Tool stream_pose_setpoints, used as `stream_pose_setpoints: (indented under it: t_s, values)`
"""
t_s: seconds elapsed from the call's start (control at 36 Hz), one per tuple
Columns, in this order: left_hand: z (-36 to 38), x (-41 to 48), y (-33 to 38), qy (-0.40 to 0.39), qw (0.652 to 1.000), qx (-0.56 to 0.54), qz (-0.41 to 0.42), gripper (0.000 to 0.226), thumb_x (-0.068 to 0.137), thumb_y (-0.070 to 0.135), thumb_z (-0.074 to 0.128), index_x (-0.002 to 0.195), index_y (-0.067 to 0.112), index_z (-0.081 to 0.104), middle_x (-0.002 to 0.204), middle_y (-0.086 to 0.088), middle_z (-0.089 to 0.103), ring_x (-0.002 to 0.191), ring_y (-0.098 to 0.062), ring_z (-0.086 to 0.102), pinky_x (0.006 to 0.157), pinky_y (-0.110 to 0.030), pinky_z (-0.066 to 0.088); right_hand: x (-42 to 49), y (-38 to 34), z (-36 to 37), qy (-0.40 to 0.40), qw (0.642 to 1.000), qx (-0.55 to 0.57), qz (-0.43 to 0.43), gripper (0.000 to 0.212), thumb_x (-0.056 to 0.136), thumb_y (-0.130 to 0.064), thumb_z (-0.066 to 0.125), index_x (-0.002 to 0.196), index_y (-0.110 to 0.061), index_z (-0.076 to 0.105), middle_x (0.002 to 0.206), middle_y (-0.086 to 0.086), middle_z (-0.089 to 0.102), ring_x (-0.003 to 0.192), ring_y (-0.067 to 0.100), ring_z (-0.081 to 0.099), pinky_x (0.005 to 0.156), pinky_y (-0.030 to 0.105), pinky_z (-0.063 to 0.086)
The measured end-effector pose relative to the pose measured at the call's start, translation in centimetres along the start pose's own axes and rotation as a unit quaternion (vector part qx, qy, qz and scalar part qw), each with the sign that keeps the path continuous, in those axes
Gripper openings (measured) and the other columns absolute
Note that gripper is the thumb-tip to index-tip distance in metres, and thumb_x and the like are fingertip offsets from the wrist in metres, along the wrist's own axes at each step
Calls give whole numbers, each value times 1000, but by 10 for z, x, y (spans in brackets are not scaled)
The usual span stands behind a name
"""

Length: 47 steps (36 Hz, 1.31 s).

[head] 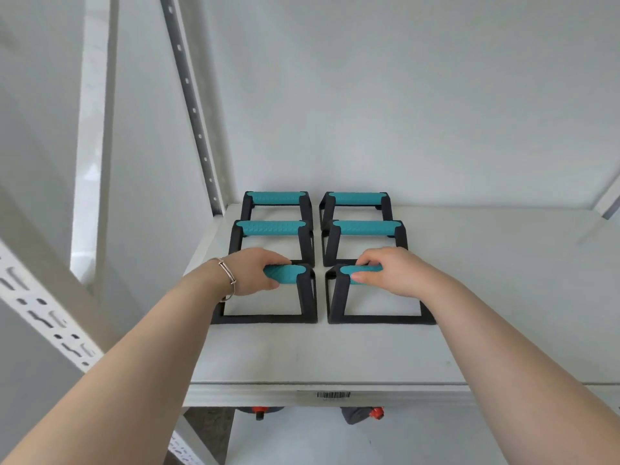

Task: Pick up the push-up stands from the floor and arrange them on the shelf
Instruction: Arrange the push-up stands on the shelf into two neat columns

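Several push-up stands with black frames and teal grips stand on the white shelf in two columns. My left hand is wrapped around the teal grip of the nearest left stand, whose base rests on the shelf. My right hand grips the teal bar of the nearest right stand, also resting on the shelf. Behind them sit a middle left stand, a middle right stand, a back left stand and a back right stand close to the wall.
A perforated grey upright rises at the shelf's back left corner, and a white slotted beam runs at the near left. Dark items with orange parts show below the shelf's front edge. The right half of the shelf surface is bare.
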<state>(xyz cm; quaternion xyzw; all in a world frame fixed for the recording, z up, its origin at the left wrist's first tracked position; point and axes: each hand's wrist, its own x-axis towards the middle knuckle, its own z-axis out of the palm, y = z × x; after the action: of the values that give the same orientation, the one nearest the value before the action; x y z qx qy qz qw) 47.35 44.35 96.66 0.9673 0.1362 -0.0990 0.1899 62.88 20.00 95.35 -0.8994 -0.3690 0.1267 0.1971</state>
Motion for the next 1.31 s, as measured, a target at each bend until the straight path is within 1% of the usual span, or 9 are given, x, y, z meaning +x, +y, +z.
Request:
stream_pose_setpoints:
  t_s: [0.08, 0.14, 0.19, 0.25, 0.36, 0.44, 0.67, 1.14, 1.31]
  values:
    - [-14, 7, 0, 4, 999, -33, -20, 50, 88, 43, 64, 135, 29, 54, 126, 9, 62, 112, -10, 57, 105, -30, 42, 21, -3, -8, 113, 991, 63, -30, 34, 82, -54, 65, 97, -24, 69, 94, -4, 66, 91, 17, 61, 83, 36, 51]
    - [-22, 20, 0, 87, 993, -62, -43, 48, 86, 51, 62, 129, 29, 58, 121, 9, 64, 108, -10, 58, 102, -30, 43, 42, -1, -13, 193, 980, 28, -52, 40, 85, -54, 61, 108, -21, 66, 105, 0, 64, 103, 20, 57, 90, 39, 47]
    - [-27, 37, -4, 193, 978, -38, -66, 50, 86, 56, 59, 128, 29, 57, 124, 6, 61, 111, -15, 56, 99, -34, 45, 61, 3, -17, 204, 977, -33, -51, 47, 87, -57, 55, 119, -22, 60, 118, 1, 60, 115, 23, 51, 96, 42, 42]
    - [-28, 51, -9, 236, 966, 41, -95, 54, 86, 60, 54, 133, 34, 50, 132, 4, 54, 119, -22, 49, 100, -43, 43, 77, 8, -18, 171, 981, -89, -34, 53, 89, -59, 50, 130, -24, 53, 130, 2, 55, 123, 25, 46, 100, 43, 39]
    - [-27, 73, -20, 192, 967, 120, -120, 55, 90, 60, 47, 142, 40, 39, 147, 4, 42, 132, -27, 36, 102, -51, 36, 100, 21, -11, 95, 985, -144, -21, 55, 93, -56, 46, 141, -31, 42, 146, 0, 46, 135, 25, 39, 108, 45, 32]
    - [-25, 85, -24, 152, 974, 91, -139, 52, 93, 58, 43, 142, 41, 39, 148, 4, 41, 129, -29, 38, 99, -53, 43, 108, 30, -5, 55, 985, -164, -29, 50, 94, -53, 46, 141, -38, 39, 141, 0, 50, 131, 27, 41, 107, 46, 30]
    - [-16, 99, -32, 155, 975, 66, -144, 40, 100, 43, 40, 139, 34, 47, 125, -5, 57, 112, -30, 43, 94, -45, 46, 112, 38, -4, 74, 987, -138, -30, 42, 98, -49, 42, 139, -43, 43, 130, -3, 57, 122, 26, 46, 106, 43, 29]
    - [-12, 111, -32, 173, 971, 59, -155, 35, 100, 36, 45, 134, 33, 51, 115, -5, 55, 101, -26, 43, 83, -39, 46, 115, 44, -6, 66, 991, -114, -28, 37, 97, -49, 44, 134, -47, 47, 118, -5, 57, 117, 24, 44, 102, 39, 27]
    - [-12, 110, -33, 181, 971, 47, -148, 34, 100, 36, 46, 133, 32, 52, 118, -4, 55, 108, -28, 45, 87, -40, 46, 115, 47, -6, 68, 991, -114, -27, 37, 97, -49, 44, 134, -47, 47, 117, -6, 57, 113, 22, 45, 102, 39, 27]
